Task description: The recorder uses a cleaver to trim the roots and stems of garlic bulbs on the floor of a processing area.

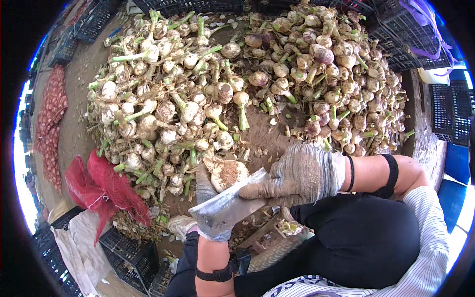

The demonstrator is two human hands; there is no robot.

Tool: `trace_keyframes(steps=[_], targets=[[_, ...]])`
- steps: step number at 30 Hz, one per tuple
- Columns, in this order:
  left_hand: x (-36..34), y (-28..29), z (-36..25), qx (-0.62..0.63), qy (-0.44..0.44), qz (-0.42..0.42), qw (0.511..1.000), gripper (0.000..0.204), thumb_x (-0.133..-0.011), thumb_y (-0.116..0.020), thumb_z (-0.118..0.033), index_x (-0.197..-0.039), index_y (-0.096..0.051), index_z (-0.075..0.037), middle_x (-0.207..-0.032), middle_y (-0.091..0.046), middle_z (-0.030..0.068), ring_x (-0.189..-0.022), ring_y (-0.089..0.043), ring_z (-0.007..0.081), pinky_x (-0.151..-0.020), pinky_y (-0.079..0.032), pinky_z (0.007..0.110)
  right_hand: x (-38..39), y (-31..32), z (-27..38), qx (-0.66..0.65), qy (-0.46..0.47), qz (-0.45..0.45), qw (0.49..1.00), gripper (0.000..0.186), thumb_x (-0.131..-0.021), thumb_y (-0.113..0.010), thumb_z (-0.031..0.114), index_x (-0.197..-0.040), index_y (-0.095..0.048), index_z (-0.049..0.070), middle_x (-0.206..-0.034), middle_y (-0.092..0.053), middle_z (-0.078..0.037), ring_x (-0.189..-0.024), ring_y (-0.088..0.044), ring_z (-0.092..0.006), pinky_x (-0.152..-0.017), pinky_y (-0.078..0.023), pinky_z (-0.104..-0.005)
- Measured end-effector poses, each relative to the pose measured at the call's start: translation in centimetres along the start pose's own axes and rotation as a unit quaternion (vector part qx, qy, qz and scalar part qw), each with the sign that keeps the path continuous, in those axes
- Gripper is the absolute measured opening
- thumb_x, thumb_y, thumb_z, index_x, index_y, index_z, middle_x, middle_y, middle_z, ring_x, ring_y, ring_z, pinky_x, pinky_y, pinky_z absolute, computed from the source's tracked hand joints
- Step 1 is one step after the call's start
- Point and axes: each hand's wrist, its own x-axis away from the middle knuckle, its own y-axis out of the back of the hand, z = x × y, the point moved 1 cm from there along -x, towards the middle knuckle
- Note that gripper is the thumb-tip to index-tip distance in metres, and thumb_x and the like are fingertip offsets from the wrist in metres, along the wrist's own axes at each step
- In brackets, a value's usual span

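My right hand (pixel 302 175), in a soiled striped work glove, is closed round a broad-bladed knife (pixel 225 205). The thumb lies along the grey blade, which points to the lower left; the handle is hidden in the palm. Just behind the blade, my gloved left hand (pixel 204 184) holds a garlic bulb (pixel 230 174) with its brown root side up. The blade's upper edge is close to the bulb, and I cannot tell if they touch. Much of the left hand is hidden by the blade. Beyond lies a heap of garlic bulbs (pixel 166 111) with cut green stems.
A second garlic heap (pixel 341 74) rises at the right. A red mesh sack (pixel 111 180) lies at the left, with a full mesh sack (pixel 51 121) behind it. Black crates (pixel 131 255) stand at lower left, more crates (pixel 405 42) at upper right. Peelings litter the dirt floor (pixel 262 141).
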Motion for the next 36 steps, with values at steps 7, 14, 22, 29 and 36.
trace_keyframes(steps=[7, 14, 22, 29, 36], targets=[[0.8, 0.0, -0.9, -0.185, -0.030, 0.049, 0.981, 0.079, -0.071, -0.078, -0.026, -0.137, -0.036, -0.011, -0.120, -0.058, 0.0092, -0.108, -0.058, 0.0212, -0.090, -0.050, 0.042, -0.4, -0.7, 0.8, -0.002, -0.002, 0.024, 1.000, 0.063, -0.089, -0.052, 0.026, -0.146, -0.026, 0.031, -0.062, -0.055, -0.012, -0.052, -0.059, -0.0303, -0.044, -0.046, -0.0411], [1.3, -0.7, 0.8, -0.624, -0.003, 0.175, 0.761, 0.056, -0.080, -0.067, -0.045, -0.126, -0.056, -0.015, -0.106, -0.066, -0.0028, -0.096, -0.064, 0.0168, -0.084, -0.049, 0.033, 0.8, -2.2, -0.8, 0.016, 0.010, 0.011, 1.000, 0.068, -0.085, -0.056, 0.026, -0.146, -0.026, 0.033, -0.061, -0.055, -0.012, -0.051, -0.059, -0.0305, -0.043, -0.046, -0.0407], [1.8, -1.0, 2.5, -0.455, -0.202, -0.104, 0.861, 0.068, -0.061, -0.083, -0.034, -0.114, -0.052, -0.005, -0.101, -0.056, 0.0111, -0.090, -0.058, 0.0242, -0.081, -0.049, 0.037, 2.9, -4.0, -3.6, 0.097, -0.032, 0.008, 0.995, 0.052, -0.085, -0.060, 0.018, -0.136, -0.047, 0.022, -0.081, -0.061, -0.013, -0.068, -0.065, -0.0286, -0.059, -0.052, -0.0412], [1.9, 0.4, 0.3, -0.403, -0.215, -0.067, 0.887, 0.076, -0.059, -0.087, -0.021, -0.121, -0.045, -0.004, -0.109, -0.053, 0.0143, -0.096, -0.057, 0.0261, -0.082, -0.050, 0.035, 5.7, -1.1, -8.1, -0.053, -0.432, 0.108, 0.894, 0.063, -0.095, -0.046, 0.044, -0.149, -0.022, 0.023, -0.112, -0.063, -0.018, -0.076, -0.067, -0.0333, -0.072, -0.053, -0.0438], [0.4, 0.6, -1.1, -0.507, -0.243, 0.199, 0.803, 0.027, -0.064, -0.082, -0.030, -0.076, -0.063, -0.016, -0.081, -0.062, 0.0029, -0.080, -0.061, 0.0249, -0.076, -0.050, 0.036, 3.0, -0.1, -3.4, -0.314, -0.247, 0.085, 0.913, 0.055, -0.096, -0.045, 0.043, -0.144, -0.035, 0.018, -0.126, -0.057, -0.015, -0.108, -0.059, -0.0279, -0.092, -0.047, -0.0379]])
